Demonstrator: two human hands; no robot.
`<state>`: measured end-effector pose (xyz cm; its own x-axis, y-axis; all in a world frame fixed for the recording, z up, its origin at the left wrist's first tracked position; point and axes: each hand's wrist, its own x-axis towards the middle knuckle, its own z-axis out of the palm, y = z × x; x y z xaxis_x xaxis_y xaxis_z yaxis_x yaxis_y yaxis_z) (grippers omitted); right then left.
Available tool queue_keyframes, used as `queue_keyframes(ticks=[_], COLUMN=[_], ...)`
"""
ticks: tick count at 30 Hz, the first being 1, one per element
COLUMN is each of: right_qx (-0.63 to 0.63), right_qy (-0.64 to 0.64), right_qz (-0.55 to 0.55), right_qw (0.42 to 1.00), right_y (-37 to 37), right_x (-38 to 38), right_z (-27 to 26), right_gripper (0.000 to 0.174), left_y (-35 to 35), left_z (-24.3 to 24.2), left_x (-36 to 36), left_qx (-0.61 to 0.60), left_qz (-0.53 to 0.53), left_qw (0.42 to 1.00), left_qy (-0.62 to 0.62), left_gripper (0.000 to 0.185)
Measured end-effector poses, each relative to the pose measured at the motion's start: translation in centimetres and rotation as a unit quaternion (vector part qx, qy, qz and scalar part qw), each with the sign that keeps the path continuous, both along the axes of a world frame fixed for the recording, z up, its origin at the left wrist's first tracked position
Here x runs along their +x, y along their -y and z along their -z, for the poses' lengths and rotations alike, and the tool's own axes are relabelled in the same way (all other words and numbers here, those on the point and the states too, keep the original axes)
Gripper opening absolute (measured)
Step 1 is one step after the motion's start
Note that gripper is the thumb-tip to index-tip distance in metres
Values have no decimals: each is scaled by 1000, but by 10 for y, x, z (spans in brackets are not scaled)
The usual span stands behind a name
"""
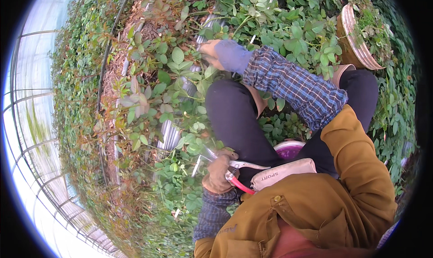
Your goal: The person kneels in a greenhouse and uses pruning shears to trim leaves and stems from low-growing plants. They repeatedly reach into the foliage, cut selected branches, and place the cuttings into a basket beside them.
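My left hand (220, 171), in a brownish work glove, holds a pair of pruning shears (250, 165) near my left thigh. Their blades point up and left into the leaves; one handle is bare metal, the other has a red grip, and the two stand apart. Stretched out farther ahead, my right hand (214, 55) reaches in among rose-like leafy stems (177, 60). A bluish cuff covers its wrist. Its fingers are near a grey corrugated strip (199, 39) partly covered by foliage. Whether they pinch a stem cannot be told.
A brown bucket (350, 38) with a ribbed pale rim, heaped with cut greenery, stands by my right knee. A black pipe (107, 55) runs along the mulched bed. A purple round container (289, 150) shows between my legs. Greenhouse framing (33, 149) curves at left.
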<state>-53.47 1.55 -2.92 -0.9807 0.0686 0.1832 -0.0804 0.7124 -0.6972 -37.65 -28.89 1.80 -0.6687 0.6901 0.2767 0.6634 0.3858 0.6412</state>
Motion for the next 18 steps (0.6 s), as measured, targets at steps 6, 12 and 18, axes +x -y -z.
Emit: queue_keyframes(ticks=[6,12,18], right_qx=[-8,34,-68], right_qy=[23,35,66], right_qz=[-74,-77,65], right_qw=[997,996,993], right_y=[-21,-28,-18], right_x=[-6,-26,-39], right_z=[0,-17,-17], right_gripper=[31,30,37], left_y=[-3,9,19], left_z=[2,-1,42], left_x=[1,-6,-10], left_qx=[-2,-63,75], left_qz=[-19,-2,3], left_qw=[999,992,997], left_qy=[-29,106,20], left_gripper=[22,31,21])
